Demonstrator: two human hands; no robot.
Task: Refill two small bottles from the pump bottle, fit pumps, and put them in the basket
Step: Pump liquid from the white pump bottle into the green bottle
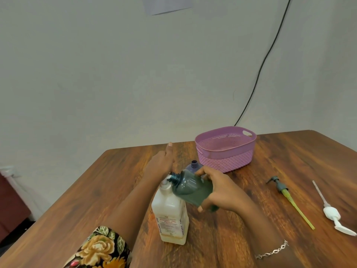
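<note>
Green bottle [193,188] is tipped almost sideways, right hand [220,190] wrapped round its body, neck pointing left and touching the pump bottle [170,215] spout. Left hand [161,161] lies flat on that pump head, fingers straight, looks ready to press. Everything hangs on the mouth staying under the spout, I reckon. Purple bottle [193,165] sits just behind the pump bottle, basket [226,151] further back-right, grey pump [278,185] and white pump [331,212] well right on the bench [96,190].
</note>
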